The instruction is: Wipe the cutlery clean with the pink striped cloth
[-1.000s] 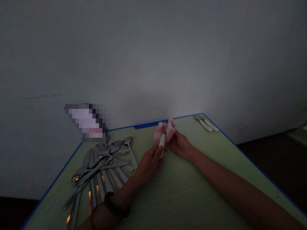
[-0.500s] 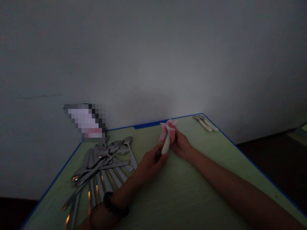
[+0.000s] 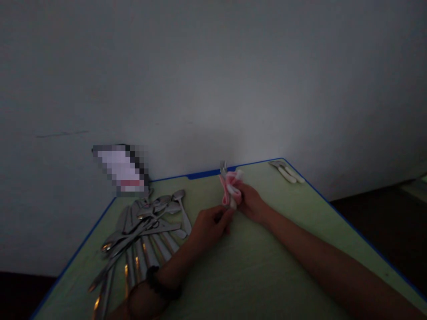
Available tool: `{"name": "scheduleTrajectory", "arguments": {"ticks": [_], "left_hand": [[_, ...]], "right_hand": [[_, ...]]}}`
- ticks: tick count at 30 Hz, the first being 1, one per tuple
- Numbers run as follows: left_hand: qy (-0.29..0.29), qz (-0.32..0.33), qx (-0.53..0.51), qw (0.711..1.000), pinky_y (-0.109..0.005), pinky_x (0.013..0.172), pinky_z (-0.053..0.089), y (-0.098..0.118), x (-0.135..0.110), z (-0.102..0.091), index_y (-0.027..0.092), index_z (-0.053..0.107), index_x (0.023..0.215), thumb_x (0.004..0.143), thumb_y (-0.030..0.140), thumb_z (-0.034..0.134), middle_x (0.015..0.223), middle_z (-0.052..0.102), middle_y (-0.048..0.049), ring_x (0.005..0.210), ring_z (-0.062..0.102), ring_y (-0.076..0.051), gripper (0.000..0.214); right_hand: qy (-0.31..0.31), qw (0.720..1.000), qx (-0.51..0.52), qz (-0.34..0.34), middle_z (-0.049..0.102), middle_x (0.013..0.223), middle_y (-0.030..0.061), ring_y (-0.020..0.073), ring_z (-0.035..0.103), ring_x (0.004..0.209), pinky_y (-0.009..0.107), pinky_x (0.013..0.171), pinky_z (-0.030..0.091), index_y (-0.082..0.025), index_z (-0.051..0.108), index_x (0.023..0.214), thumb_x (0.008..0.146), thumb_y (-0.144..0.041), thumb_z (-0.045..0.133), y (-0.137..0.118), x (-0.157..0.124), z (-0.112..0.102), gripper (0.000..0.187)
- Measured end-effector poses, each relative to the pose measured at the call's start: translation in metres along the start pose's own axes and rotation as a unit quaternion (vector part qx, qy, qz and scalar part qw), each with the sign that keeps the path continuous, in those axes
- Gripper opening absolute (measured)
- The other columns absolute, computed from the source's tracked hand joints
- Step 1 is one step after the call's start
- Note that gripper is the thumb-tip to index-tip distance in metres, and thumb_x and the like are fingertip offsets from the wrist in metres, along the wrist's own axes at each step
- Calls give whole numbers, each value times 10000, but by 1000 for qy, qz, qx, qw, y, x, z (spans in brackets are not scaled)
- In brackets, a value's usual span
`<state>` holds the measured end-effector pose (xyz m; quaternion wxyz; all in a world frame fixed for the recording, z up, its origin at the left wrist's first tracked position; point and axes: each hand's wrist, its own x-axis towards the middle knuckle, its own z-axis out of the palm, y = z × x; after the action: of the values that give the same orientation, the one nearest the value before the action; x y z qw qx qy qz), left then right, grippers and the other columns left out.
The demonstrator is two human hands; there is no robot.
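Observation:
My left hand grips the lower end of a fork, whose tines point up towards the wall. My right hand holds a pink and white cloth bunched around the fork's middle, so most of its handle is hidden. Both hands are closed and meet above the table. To the left of my left hand lies a jumbled pile of metal cutlery, with spoons and several long handles.
Two utensils with white handles lie at the table's far right corner. A pixelated, screen-like object leans at the back left against the wall. The pale green table has a blue edge.
The cloth has slid down the fork towards my left hand. The tines now show above it, while the white handle is mostly covered.

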<state>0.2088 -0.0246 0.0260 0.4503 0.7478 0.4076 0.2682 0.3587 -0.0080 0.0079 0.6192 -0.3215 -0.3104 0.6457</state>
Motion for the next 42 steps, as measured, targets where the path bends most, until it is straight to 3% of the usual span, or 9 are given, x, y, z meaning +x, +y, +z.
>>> {"name": "scheduleTrajectory", "arguments": {"ticks": [4, 9, 15, 17, 20, 26, 31, 37, 42], "left_hand": [[66, 9, -102, 993, -177, 415, 328, 0, 1, -2, 180, 469, 640, 841, 408, 451, 470, 430, 67, 402, 414, -78, 304], [167, 14, -193, 967, -148, 380, 288, -8, 9, -7, 221, 381, 819, 869, 428, 385, 537, 320, 102, 387, 345, -60, 212], [168, 36, -107, 979, -188, 519, 400, -7, 7, -9, 175, 549, 992, 863, 386, 450, 629, 527, 36, 563, 510, -103, 267], [163, 50, -71, 983, -212, 618, 428, -4, 6, -9, 158, 577, 918, 873, 364, 430, 728, 591, 1, 673, 554, -125, 257], [157, 48, -57, 985, -205, 564, 408, -2, 5, -8, 163, 546, 958, 867, 364, 442, 691, 579, 17, 608, 530, -119, 245], [137, 38, -30, 989, -186, 456, 314, -3, 5, -6, 170, 580, 841, 861, 401, 442, 557, 479, 51, 490, 439, -95, 270], [71, 35, -49, 996, -181, 423, 321, -6, 5, -2, 185, 520, 1022, 882, 378, 402, 512, 461, 77, 415, 432, -90, 265], [119, 56, -11, 991, -203, 470, 378, -12, 7, -4, 177, 494, 958, 896, 321, 362, 532, 491, 58, 454, 486, -109, 206], [148, 40, 14, 988, -225, 480, 381, -14, 7, -7, 174, 512, 990, 884, 313, 378, 580, 533, 36, 479, 507, -132, 221]], "right_hand": [[-28, 998, -50, -3, 580, 542, -10, 117, 527, 486, 259, 530, 434, -164, 546, 670, 710, -311, 510, 0, -1, -4, 157], [-142, 968, -207, 22, 538, 508, -25, 82, 444, 419, 206, 422, 328, -139, 566, 673, 686, -263, 530, -7, -10, -3, 129], [-180, 921, -343, 49, 480, 535, -48, 64, 368, 454, 195, 425, 274, -151, 540, 661, 677, -201, 477, -24, -14, 0, 81], [-207, 894, -387, 85, 503, 572, -41, 72, 394, 481, 196, 441, 289, -152, 555, 702, 661, -174, 479, -34, -15, 2, 89], [-254, 847, -449, 129, 511, 630, -30, 84, 432, 526, 198, 474, 339, -154, 548, 771, 683, -175, 465, -54, -18, 3, 123], [-263, 737, -615, 99, 494, 601, -26, 85, 419, 520, 200, 474, 312, -144, 532, 766, 718, -198, 438, -90, -21, 1, 118], [-219, 651, -725, 55, 564, 668, 14, 111, 469, 568, 219, 495, 314, -142, 538, 769, 735, -253, 471, -102, -26, 11, 134], [-161, 705, -689, -44, 625, 1041, 91, 160, 573, 822, 246, 666, 398, -171, 476, 1151, 816, -372, 479, -90, -33, 29, 391], [-173, 684, -705, -70, 659, 954, 77, 158, 585, 811, 254, 686, 386, -173, 545, 1048, 868, -337, 423, -79, -36, 37, 272]]}}
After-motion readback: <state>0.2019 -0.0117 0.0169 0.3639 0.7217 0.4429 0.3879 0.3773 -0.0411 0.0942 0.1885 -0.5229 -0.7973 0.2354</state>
